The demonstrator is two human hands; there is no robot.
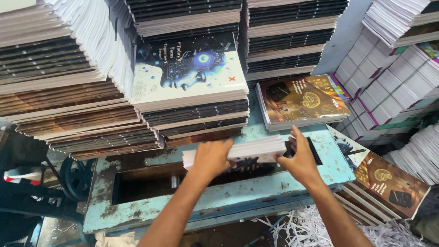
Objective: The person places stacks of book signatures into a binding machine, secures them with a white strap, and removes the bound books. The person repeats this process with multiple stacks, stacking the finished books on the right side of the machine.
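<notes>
The left hand is closed over the near left edge of a small stack of notebooks, fingers curled on top; the right hand clamps the stack's right end, fingers spread upward along that side. The stack shows white page edges with a dark cover underneath, and it lies level over the long dark slot of a worn, pale blue machine table. Both forearms reach in from the bottom edge, angled toward each other. Behind stand tall piles of notebooks, one topped by a white and dark blue cover, another by a brown cover. Shredded paper trimmings lie below the table.
</notes>
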